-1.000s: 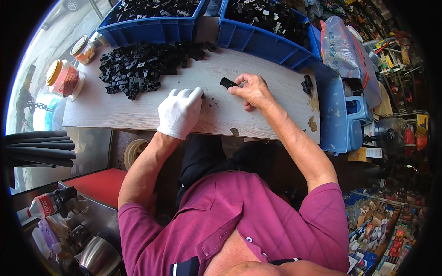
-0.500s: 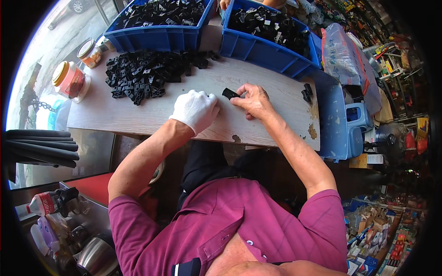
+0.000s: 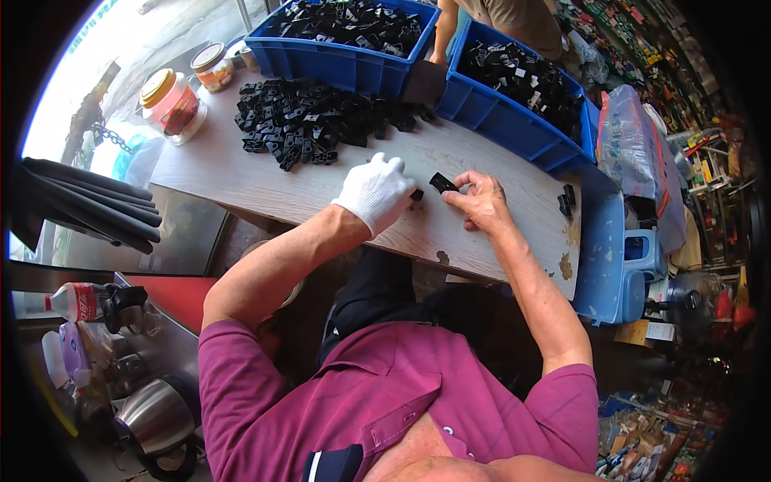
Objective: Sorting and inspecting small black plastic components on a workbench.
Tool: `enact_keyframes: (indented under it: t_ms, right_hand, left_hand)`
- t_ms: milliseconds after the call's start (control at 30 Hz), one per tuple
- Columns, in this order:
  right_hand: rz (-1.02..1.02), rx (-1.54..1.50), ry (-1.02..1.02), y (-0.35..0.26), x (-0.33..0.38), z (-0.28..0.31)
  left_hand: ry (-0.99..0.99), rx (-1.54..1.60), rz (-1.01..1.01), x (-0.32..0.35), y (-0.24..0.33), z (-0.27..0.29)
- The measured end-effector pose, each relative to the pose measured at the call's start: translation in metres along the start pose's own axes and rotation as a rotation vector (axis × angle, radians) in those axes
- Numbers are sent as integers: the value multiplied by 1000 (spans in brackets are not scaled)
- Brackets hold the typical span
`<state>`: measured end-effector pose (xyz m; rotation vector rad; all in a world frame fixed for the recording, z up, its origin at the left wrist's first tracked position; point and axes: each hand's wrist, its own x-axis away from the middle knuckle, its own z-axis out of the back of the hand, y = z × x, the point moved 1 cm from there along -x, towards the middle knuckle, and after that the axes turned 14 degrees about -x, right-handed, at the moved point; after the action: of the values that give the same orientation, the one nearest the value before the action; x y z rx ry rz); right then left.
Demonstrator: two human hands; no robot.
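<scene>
My left hand [image 3: 374, 194], in a white knit glove, is closed over the near middle of the table. A small black plastic part [image 3: 417, 194] pokes out by its fingertips; most of it is hidden by the glove. Just to the right, my bare right hand [image 3: 480, 201] pinches a black rectangular plastic piece [image 3: 442, 183] between thumb and fingers. The two pieces are close together but apart. Beyond my left hand lies a heap of similar black plastic pieces [image 3: 297, 120] on the pale wood-grain table [image 3: 233, 183].
Two blue crates, one at back left [image 3: 337, 68] and one at back right [image 3: 506, 120], hold many black parts. Two lidded jars [image 3: 173, 108] stand at the left edge. A few black pieces [image 3: 567, 200] lie far right, beside a blue bin [image 3: 602, 257]. Another person's arm [image 3: 444, 32] reaches between the crates.
The view has shifted, so the table sits further right and lower. A black part now shows at my left fingertips. My right hand keeps its piece. More of the other person shows.
</scene>
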<state>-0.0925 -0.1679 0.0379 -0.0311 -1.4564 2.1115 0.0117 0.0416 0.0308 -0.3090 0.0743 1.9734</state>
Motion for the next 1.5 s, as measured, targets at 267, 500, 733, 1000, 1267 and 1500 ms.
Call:
enact_keyframes:
  t_ms: [267, 500, 733, 1000, 1267, 1500]
  right_hand:
    - [67, 79, -27, 4, -1, 1]
    - [98, -13, -26, 6, -4, -1]
    - [27, -58, -2, 3, -2, -2]
    - [164, 31, -42, 9, -2, 1]
    - [212, -23, -34, 11, -4, 0]
    - [-12, -155, 29, 17, 4, 20]
  left_hand:
    - [274, 381, 137, 3, 8, -12]
    - [377, 372, -5, -26, 14, -24]
    - [365, 314, -79, -35, 15, -29]
    - [334, 266, -173, -33, 18, -25]
    - [331, 174, -208, -32, 20, -23]
    - [203, 341, -69, -21, 16, -33]
